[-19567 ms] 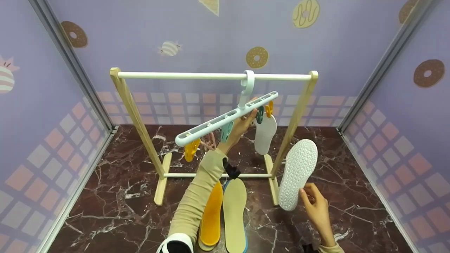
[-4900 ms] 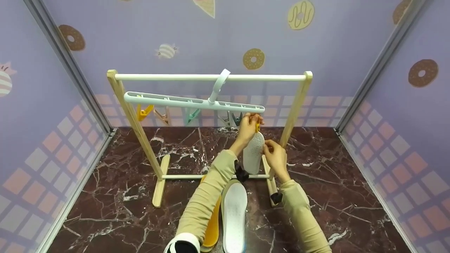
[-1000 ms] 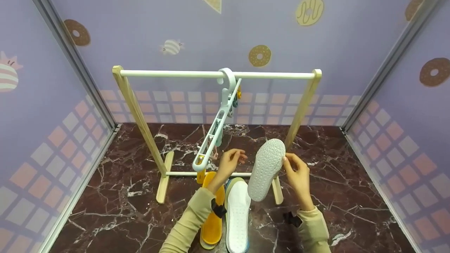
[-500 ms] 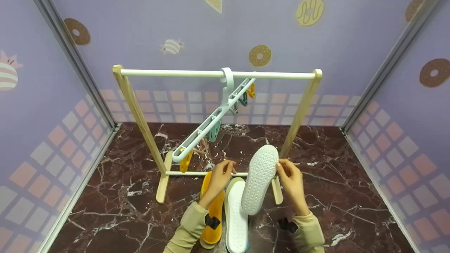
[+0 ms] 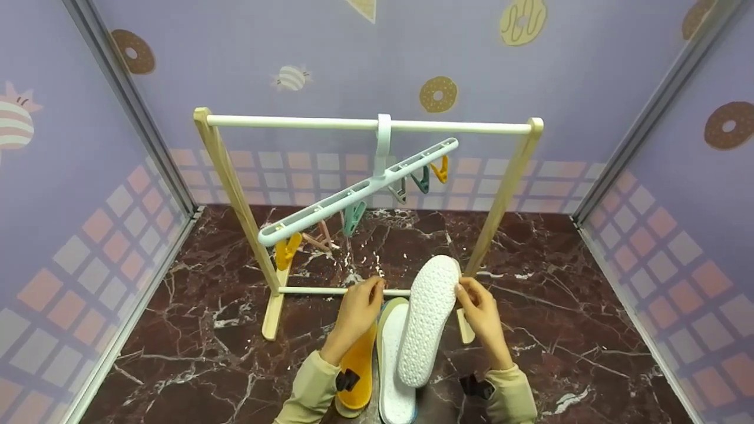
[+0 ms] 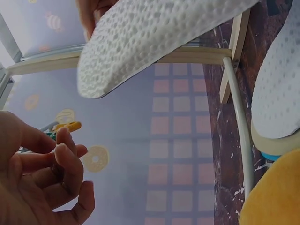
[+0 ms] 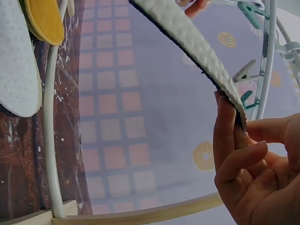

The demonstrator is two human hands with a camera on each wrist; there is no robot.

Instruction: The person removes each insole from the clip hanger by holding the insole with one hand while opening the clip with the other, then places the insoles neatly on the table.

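Note:
Between thumb and fingers, my right hand pinches the edge of a white insole, tilted with its bumpy side showing. The right wrist view shows that insole nearly edge-on, dark on its other face. My left hand, fingers loosely bent and holding nothing, is just left of it; in the left wrist view a gap separates them. Below, another white insole lies on a tan insole with a blue edge. Beside these lies an orange insole, partly hidden by the left arm.
A pale hanger hangs slanted from the white rod of a wooden rack. Its several clips, including a yellow clip and a mint clip, grip nothing. Patterned walls enclose the dark marbled surface.
The insole, clipped to the hanger's yellow clip earlier, is free in my right hand and has come lower and nearer. Another white insole joined the stack. The hanger has swung round; my left hand moved down.

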